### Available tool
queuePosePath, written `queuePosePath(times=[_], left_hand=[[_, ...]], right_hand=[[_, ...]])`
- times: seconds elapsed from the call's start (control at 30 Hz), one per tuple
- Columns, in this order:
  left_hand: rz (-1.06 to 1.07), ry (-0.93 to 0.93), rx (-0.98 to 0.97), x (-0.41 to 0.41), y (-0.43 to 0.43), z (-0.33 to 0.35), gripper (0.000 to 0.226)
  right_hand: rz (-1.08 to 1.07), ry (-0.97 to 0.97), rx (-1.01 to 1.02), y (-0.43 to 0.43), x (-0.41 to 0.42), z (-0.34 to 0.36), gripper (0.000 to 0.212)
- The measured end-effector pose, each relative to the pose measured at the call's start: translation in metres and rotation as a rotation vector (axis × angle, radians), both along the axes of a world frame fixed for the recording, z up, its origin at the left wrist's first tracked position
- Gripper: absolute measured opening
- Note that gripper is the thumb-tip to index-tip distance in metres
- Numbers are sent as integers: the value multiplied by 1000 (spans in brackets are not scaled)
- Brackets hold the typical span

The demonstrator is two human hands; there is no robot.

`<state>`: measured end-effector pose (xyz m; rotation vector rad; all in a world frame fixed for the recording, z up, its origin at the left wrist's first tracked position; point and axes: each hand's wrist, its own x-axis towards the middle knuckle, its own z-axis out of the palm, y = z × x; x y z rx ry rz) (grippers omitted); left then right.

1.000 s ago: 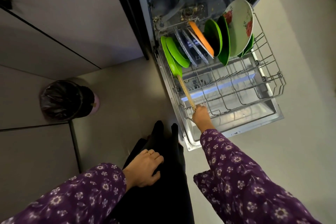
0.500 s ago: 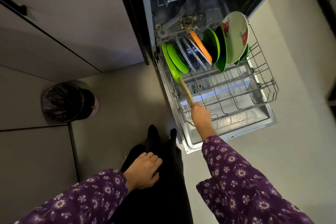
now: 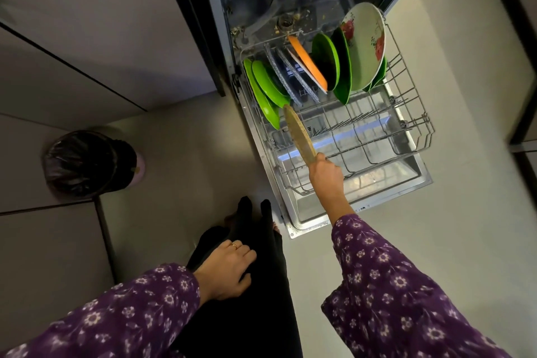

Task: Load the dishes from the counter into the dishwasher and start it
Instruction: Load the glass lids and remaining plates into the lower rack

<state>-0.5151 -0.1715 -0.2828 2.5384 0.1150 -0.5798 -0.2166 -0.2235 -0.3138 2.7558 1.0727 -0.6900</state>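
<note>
As the left hand (image 3: 229, 272) rests loose on a thigh (image 3: 261, 317), the right hand (image 3: 325, 174) — outstretched — grips a board (image 3: 299, 132).

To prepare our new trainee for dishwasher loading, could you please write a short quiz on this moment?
1. True or false: the right hand grips the thin brown round board above the pulled-out wire lower rack.
2. The board's far tip is nearest which dishes? A) the bright green plates at the rack's left; B) a white floral plate; C) an orange plate.
3. What stands on the floor left of the dishwasher?
Key: 1 true; 2 A; 3 a round bin lined with a black bag.
</note>
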Motion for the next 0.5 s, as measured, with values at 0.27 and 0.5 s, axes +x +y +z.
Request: queuePosePath(times=[0.27, 0.5], left_hand=[[-18, 52, 5, 3, 3, -1, 32], [-23, 52, 4, 9, 5, -3, 37]], right_hand=[[31, -70, 158, -17, -21, -2, 15], [55, -6, -38, -7, -15, -13, 18]])
